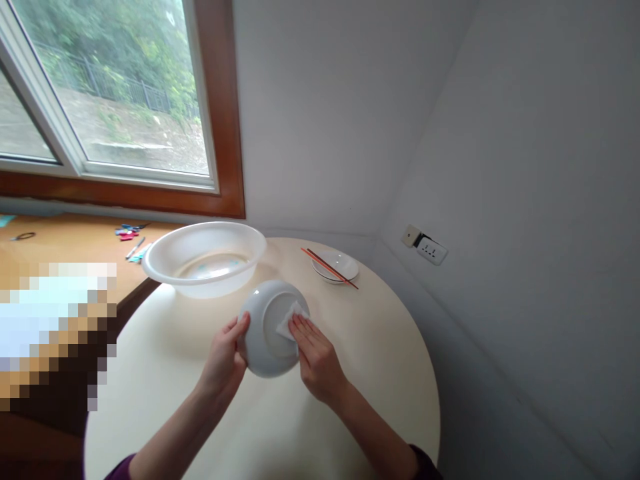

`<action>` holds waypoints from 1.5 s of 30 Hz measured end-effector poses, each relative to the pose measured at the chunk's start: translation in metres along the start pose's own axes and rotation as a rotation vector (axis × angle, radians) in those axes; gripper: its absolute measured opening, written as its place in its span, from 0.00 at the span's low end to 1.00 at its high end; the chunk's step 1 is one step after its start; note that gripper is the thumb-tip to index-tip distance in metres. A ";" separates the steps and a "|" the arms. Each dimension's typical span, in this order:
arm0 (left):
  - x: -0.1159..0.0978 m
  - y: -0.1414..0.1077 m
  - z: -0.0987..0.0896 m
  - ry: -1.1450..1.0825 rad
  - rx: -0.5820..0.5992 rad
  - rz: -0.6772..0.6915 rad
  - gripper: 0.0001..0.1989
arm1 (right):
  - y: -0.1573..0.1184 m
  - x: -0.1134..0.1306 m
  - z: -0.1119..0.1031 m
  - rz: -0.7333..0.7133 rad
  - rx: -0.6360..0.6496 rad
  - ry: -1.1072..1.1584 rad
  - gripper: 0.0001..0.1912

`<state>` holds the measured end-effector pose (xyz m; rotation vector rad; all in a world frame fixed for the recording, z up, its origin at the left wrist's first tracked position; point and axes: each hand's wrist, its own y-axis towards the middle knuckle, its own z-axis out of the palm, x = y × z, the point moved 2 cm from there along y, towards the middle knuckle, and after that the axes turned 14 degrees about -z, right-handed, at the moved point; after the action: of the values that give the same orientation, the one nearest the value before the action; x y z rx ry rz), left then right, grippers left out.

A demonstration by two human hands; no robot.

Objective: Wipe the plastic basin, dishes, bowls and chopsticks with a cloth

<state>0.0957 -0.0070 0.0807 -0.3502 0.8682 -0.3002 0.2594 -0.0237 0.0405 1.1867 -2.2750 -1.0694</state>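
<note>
A white plate [257, 333] is held up above the round table, its underside with the foot ring turned toward me. My left hand [231, 347] grips its left edge, the thumb lying on the underside and the other fingers mostly hidden behind. With my right hand [316, 350] I press a folded white tissue [287, 327] against the right part of the underside. The fingers of that hand lie together over the tissue. Beyond the plate, to the left, stands a large translucent white basin [220, 290] with some liquid in its bottom.
On the round cream table [390, 373], a pair of chopsticks [330, 268] lies across a white dish [345, 263] at the back right. A wooden desk [75, 240] with scissors [24, 236] and a pen [135, 248] adjoins at left. A wall socket [432, 250] is at right.
</note>
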 end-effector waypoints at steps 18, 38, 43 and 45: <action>0.008 0.080 0.027 1.128 0.250 0.711 0.04 | -0.067 -0.043 -0.022 0.604 -0.296 0.246 0.18; 0.023 0.182 0.015 1.837 0.401 0.973 0.13 | -0.062 -0.041 -0.025 0.611 -0.286 0.271 0.18; 0.010 0.199 0.022 1.911 0.318 0.952 0.12 | -0.061 -0.041 -0.025 0.604 -0.279 0.273 0.17; 0.006 0.202 0.025 1.941 0.278 0.930 0.10 | -0.059 -0.040 -0.026 0.601 -0.280 0.275 0.17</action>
<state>0.1415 0.1769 0.0075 0.8404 2.6898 0.2481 0.3302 -0.0242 0.0133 0.4524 -1.9846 -0.8796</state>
